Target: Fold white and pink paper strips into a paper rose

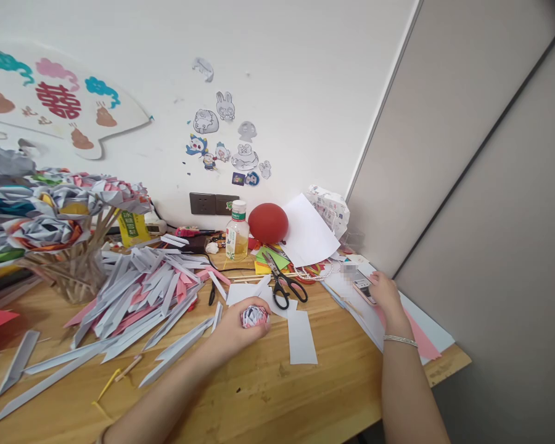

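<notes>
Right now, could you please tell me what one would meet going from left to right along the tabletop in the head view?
Bunch of paper flowers → pile of folded paper strips → left hand holding a small paper flower → scissors → phone → right hand.

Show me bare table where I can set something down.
Wooden tabletop lies bare between the left forearm and right forearm, nearer than the small white paper rectangle. A narrower bare strip separates that rectangle from the white paper sheets beneath the right hand. Crowded: left, folded white and pink paper strips; behind, black-handled metal scissors.
</notes>
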Tool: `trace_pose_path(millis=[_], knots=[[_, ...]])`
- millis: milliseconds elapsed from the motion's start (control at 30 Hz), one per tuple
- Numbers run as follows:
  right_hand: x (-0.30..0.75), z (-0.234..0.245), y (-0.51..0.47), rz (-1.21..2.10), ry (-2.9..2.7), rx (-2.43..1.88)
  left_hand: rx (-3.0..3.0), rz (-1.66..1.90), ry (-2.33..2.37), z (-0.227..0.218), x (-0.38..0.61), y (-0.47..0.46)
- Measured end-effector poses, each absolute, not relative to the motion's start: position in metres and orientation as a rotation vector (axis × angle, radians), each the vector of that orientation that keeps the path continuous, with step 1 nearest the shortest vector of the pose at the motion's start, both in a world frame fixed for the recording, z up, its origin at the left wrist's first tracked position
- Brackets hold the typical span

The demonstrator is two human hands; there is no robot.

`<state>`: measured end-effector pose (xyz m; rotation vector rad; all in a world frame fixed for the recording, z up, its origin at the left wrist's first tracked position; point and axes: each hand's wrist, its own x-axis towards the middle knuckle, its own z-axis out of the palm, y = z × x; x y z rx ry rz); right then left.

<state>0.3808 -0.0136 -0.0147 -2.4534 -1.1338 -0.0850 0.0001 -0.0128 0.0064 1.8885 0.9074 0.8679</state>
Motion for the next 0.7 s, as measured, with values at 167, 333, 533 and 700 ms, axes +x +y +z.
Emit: trace_pose_path(millis=[167, 333, 533, 700], knots=[[0.374, -0.020, -0.007, -0.021, -1.131, -2.552, 1.895, 0.827, 0.898, 0.009, 0.001, -0.014], [0.373, -0.023, -0.002, -0.015, -1.132, -2.583, 1.884, 0.805, 0.890, 0.012, 0.002, -0.016], [0.375, -0.020, 0.000, -0.013, -1.118, -2.599, 1.909, 0.802, 0.883, 0.011, 0.002, -0.017], [0.376, -0.015, 0.000, 0.023, -1.125, -2.609, 1.907, 0.800, 0.888, 0.010, 0.002, -0.016]])
